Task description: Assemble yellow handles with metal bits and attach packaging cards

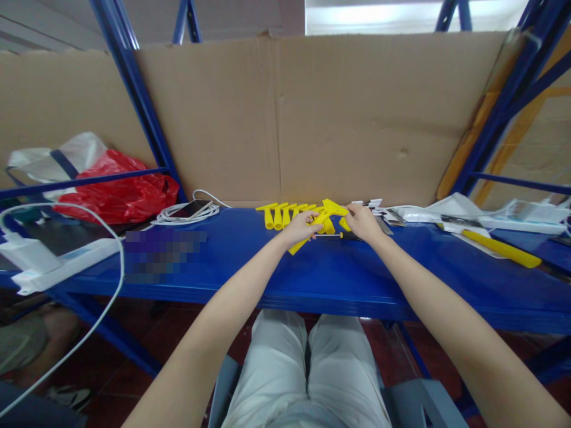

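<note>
My left hand [303, 227] is closed around a yellow T-shaped plastic handle [317, 224], held at a slant above the blue shelf top. Its wide, flat head [333, 208] points up and to the right. At the right end of that head, my right hand [362, 222] has its fingers pinched on the edge; they partly hide it. Several similar yellow T-shaped handles [277, 219] lie in a row just behind my left hand. Below the hands lies a screwdriver [342, 236] with a thin metal shaft and a yellow-and-black grip, part of it behind my right hand.
Cardboard [276, 119] walls the back between blue posts. Leftward are a red plastic bag [116, 187], a coiled white cable [187, 213] and a power strip [71, 261]. Rightward are small packets [379, 209] and a long yellow-handled tool [502, 246]. Another person's leg shows lower left.
</note>
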Tool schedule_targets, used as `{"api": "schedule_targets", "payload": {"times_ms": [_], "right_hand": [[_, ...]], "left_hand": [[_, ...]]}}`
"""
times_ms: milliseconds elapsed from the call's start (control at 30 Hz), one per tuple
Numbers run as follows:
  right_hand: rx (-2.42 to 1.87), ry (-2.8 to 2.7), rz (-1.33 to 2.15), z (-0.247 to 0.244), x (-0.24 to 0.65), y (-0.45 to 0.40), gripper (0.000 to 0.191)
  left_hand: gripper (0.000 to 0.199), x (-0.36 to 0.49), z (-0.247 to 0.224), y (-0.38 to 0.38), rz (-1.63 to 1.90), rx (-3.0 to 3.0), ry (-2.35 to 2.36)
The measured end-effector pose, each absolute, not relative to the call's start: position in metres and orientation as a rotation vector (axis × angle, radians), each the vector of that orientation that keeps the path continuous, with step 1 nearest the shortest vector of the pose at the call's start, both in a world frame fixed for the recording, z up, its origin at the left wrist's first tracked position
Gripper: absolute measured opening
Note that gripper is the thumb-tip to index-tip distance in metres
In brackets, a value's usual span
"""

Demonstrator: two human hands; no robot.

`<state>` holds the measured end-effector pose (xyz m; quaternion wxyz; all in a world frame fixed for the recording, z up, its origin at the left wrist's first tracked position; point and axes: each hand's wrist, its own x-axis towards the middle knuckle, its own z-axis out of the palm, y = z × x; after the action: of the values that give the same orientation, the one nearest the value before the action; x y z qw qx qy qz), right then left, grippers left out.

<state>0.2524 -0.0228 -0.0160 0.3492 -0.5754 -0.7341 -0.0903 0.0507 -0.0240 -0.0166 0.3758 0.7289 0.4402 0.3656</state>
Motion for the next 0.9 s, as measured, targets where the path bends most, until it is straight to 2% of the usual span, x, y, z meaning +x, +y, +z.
{"api": "schedule_targets", "payload": {"times_ms": [133, 400, 733, 900], "right_hand": [[-1.39, -1.943, -0.254, -0.017, 0.25, -0.023, 0.029], [-1.218, -1.949, -0.253, -0.023, 0.251, -0.017, 0.031], [-1.271, -2.105, -0.162, -0.025, 0.246, -0.022, 0.028], [-1.22, -2.146, -0.167, -0.03, 0.247, -0.019, 0.033]], "left_hand": [[0.041, 0.051, -0.021, -0.021, 0.952, 1.98, 1.182], [0.022, 0.049, -0.024, -0.022, 1.126, 2.134, 1.248], [0.021, 0.047, -0.026, -0.02, 1.066, 2.249, 1.313], [0.02, 0.047, -0.026, -0.021, 1.05, 2.286, 1.341]]}}
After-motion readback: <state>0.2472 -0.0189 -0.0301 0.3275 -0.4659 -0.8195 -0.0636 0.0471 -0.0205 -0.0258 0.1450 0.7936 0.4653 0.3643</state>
